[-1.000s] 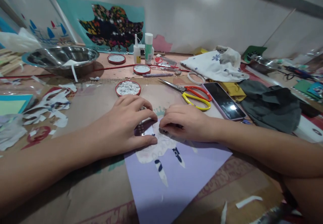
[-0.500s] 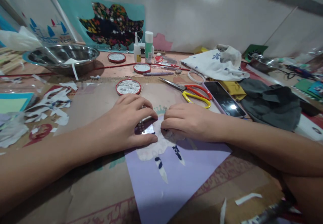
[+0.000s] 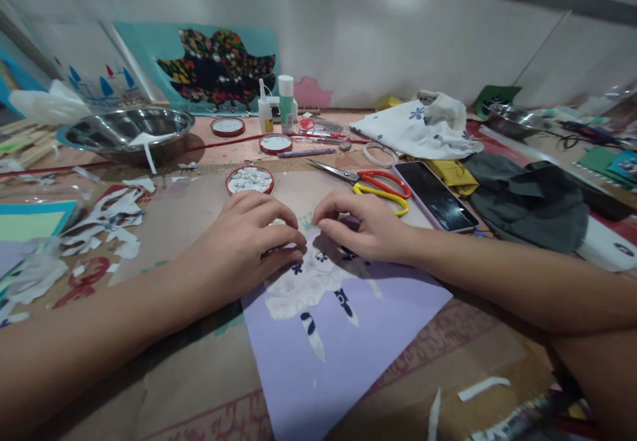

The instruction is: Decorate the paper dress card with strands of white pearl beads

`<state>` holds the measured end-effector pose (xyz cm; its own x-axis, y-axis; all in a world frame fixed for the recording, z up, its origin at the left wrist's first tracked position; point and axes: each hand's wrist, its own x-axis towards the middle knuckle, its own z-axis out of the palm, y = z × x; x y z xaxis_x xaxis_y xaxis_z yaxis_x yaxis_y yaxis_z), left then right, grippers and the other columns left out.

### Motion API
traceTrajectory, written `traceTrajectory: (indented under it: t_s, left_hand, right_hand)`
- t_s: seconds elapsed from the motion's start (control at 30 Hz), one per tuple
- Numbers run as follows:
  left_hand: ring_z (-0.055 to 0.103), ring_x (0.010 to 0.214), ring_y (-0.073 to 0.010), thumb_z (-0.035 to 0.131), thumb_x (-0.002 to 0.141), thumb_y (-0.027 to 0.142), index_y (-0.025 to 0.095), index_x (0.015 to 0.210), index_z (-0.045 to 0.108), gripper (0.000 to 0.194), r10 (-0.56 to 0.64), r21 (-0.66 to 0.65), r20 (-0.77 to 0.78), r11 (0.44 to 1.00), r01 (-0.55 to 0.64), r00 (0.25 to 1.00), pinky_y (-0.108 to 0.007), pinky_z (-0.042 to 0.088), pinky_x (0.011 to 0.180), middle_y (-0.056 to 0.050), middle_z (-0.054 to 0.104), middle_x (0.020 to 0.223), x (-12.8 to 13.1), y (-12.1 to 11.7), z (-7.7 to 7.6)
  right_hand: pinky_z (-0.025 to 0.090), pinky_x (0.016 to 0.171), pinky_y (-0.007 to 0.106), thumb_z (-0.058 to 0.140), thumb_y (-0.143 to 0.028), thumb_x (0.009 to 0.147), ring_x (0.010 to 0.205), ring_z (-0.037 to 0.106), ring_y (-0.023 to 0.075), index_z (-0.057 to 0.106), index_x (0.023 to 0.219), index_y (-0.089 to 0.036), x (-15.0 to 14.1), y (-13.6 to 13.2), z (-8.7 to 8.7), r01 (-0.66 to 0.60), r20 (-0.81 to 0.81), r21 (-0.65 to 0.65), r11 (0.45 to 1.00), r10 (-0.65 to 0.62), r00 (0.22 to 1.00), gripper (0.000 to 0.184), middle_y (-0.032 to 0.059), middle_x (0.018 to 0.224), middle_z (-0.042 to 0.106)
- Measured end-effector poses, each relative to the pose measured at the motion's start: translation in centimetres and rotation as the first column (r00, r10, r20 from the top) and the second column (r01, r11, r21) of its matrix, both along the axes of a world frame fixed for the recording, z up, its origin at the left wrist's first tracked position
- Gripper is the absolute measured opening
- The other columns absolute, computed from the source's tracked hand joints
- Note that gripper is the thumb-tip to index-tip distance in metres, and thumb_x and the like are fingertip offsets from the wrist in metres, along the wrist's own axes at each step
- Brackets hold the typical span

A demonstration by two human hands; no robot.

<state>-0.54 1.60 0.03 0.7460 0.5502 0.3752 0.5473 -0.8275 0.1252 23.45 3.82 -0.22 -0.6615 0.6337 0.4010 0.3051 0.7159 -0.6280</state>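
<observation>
A lilac paper sheet point(image 3: 343, 348) lies in front of me with a white cut-out figure point(image 3: 298, 285) stuck on it. My left hand point(image 3: 243, 245) rests on the sheet's upper left corner, fingers curled over a small strip of beads that is mostly hidden. My right hand point(image 3: 361, 225) hovers just above the figure's top, fingers bent in a loose pinch; what they hold, if anything, is too small to see. The fingertips of both hands nearly meet over the figure.
A red-rimmed lid of white beads point(image 3: 249, 179) sits just beyond my left hand. Scissors point(image 3: 371, 182) and a phone point(image 3: 435, 195) lie behind my right hand. A steel bowl point(image 3: 127, 126), glue bottles point(image 3: 286, 101), paper scraps point(image 3: 107, 219) and dark cloth point(image 3: 532, 199) surround them.
My right hand has lifted off the paper and moved slightly back, uncovering the top of the figure. My left hand has curled tighter over the bead strip. The view shifted a little.
</observation>
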Motion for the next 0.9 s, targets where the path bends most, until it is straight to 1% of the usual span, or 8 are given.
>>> traceTrajectory:
  t_s: [0.1,0.17,0.33,0.5,0.63,0.77,0.83,0.9]
  left_hand:
    - [0.057,0.096,-0.0242,0.053,0.100,0.028,0.025,0.100,0.073,0.020,-0.061,0.091,-0.049,0.994,0.066,0.997,-0.040,0.039,0.088,-0.005,0.069,0.100,0.4,0.0,0.8]
    - [0.057,0.096,-0.0239,0.052,0.100,0.023,0.025,0.101,0.072,0.021,-0.113,0.112,-0.114,0.986,0.125,0.987,-0.040,0.039,0.089,-0.005,0.068,0.100,0.8,-0.2,1.5]
    - [0.054,0.095,-0.0244,0.048,0.099,0.015,0.024,0.095,0.071,0.025,-0.140,0.076,-0.216,0.984,0.160,0.966,-0.041,0.039,0.088,-0.005,0.067,0.100,1.8,-0.2,2.2]
    - [0.053,0.098,-0.0245,0.044,0.101,0.014,0.022,0.104,0.069,0.027,-0.201,0.079,-0.205,0.972,0.221,0.958,-0.040,0.039,0.090,-0.006,0.067,0.103,2.0,0.1,1.5]
    - [0.053,0.101,-0.0236,0.047,0.102,0.017,0.021,0.103,0.069,0.023,-0.195,0.052,-0.192,0.977,0.208,0.962,-0.039,0.039,0.093,-0.005,0.068,0.105,2.1,0.4,0.9]
    - [0.057,0.098,-0.0214,0.052,0.100,0.020,0.022,0.094,0.070,0.019,-0.145,-0.035,-0.092,0.989,0.142,0.985,-0.038,0.041,0.091,-0.004,0.068,0.097,2.3,0.6,0.8]
    - [0.059,0.093,-0.0201,0.053,0.099,0.020,0.022,0.088,0.070,0.021,-0.085,-0.140,-0.039,0.987,0.078,0.996,-0.038,0.042,0.088,-0.003,0.068,0.092,2.4,0.5,0.9]
    - [0.059,0.091,-0.0198,0.054,0.097,0.020,0.022,0.086,0.071,0.021,-0.034,-0.266,-0.005,0.964,0.032,0.999,-0.038,0.043,0.087,-0.003,0.068,0.090,2.5,0.2,1.0]
  right_hand:
    - [0.042,0.057,0.021,0.052,-0.020,0.091,0.064,0.055,0.0097,0.060,0.090,-0.016,-0.3,0.5,-0.2,0.073,-0.096,-0.181,0.981,-0.092,0.991,0.009,-0.0013,0.075,0.059]
    - [0.041,0.058,0.022,0.053,-0.020,0.090,0.064,0.054,0.0098,0.060,0.090,-0.015,-0.4,0.7,-0.3,0.072,-0.134,-0.224,0.972,-0.104,0.985,0.009,-0.0017,0.075,0.058]
    - [0.041,0.059,0.023,0.052,-0.018,0.088,0.065,0.054,0.0106,0.061,0.090,-0.015,-0.5,0.9,-0.3,0.094,-0.094,-0.150,0.984,-0.109,0.990,0.010,-0.0002,0.077,0.061]
    - [0.043,0.060,0.023,0.050,-0.017,0.089,0.065,0.055,0.0112,0.062,0.093,-0.014,-0.4,0.7,-0.1,0.073,-0.068,-0.130,0.989,-0.083,0.994,0.013,0.0013,0.078,0.063]
    - [0.042,0.060,0.023,0.050,-0.014,0.089,0.065,0.055,0.0107,0.062,0.093,-0.015,-0.4,0.8,-0.4,0.076,-0.069,-0.132,0.988,-0.086,0.994,0.012,0.0002,0.077,0.064]
    - [0.041,0.059,0.022,0.051,-0.015,0.088,0.064,0.055,0.0104,0.062,0.095,-0.015,-0.5,1.0,-0.6,0.077,-0.075,-0.128,0.989,-0.087,0.993,0.013,-0.0006,0.074,0.063]
    - [0.041,0.059,0.022,0.051,-0.016,0.089,0.064,0.055,0.0104,0.062,0.094,-0.014,-0.5,1.0,-0.7,0.072,-0.074,-0.121,0.990,-0.082,0.994,0.013,-0.0003,0.075,0.063]
    - [0.041,0.060,0.022,0.051,-0.016,0.089,0.064,0.055,0.0102,0.063,0.093,-0.015,-0.5,1.0,-0.6,0.070,-0.070,-0.115,0.991,-0.078,0.994,0.012,-0.0004,0.075,0.063]
